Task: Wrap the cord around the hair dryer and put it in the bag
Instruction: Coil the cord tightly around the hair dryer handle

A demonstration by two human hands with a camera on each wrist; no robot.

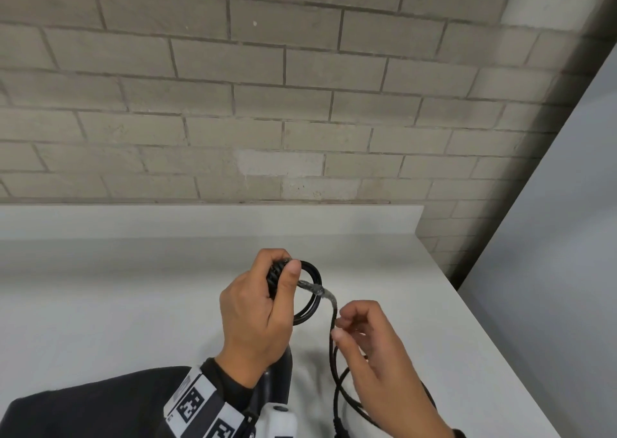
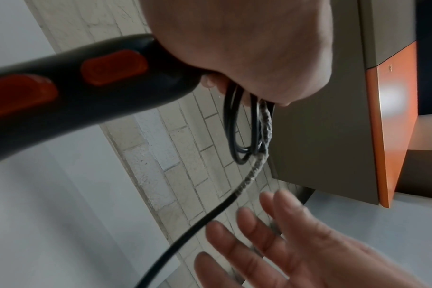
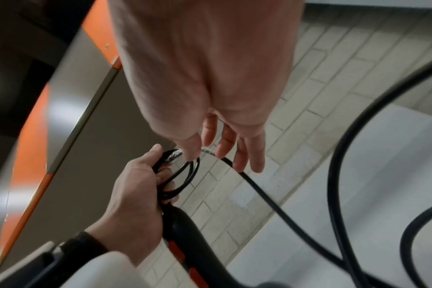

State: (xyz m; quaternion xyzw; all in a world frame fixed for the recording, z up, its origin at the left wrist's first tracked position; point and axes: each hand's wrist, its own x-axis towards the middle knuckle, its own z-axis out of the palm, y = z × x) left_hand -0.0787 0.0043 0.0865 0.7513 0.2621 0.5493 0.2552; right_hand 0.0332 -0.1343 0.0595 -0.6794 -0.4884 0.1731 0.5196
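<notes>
The black hair dryer, with orange buttons, points its handle end up. My left hand grips that end together with a small coil of black cord. A stretch of cord wrapped in clear tape leads from the coil down to my right hand. There the cord runs between thumb and loosely straight fingers, which touch it lightly. The loose cord loops down over the counter. Most of the dryer body is hidden below my left wrist. No bag is in view.
A white counter lies under both hands, with a low back ledge against a grey brick wall. A pale grey panel stands at the right. An orange-edged cabinet hangs overhead.
</notes>
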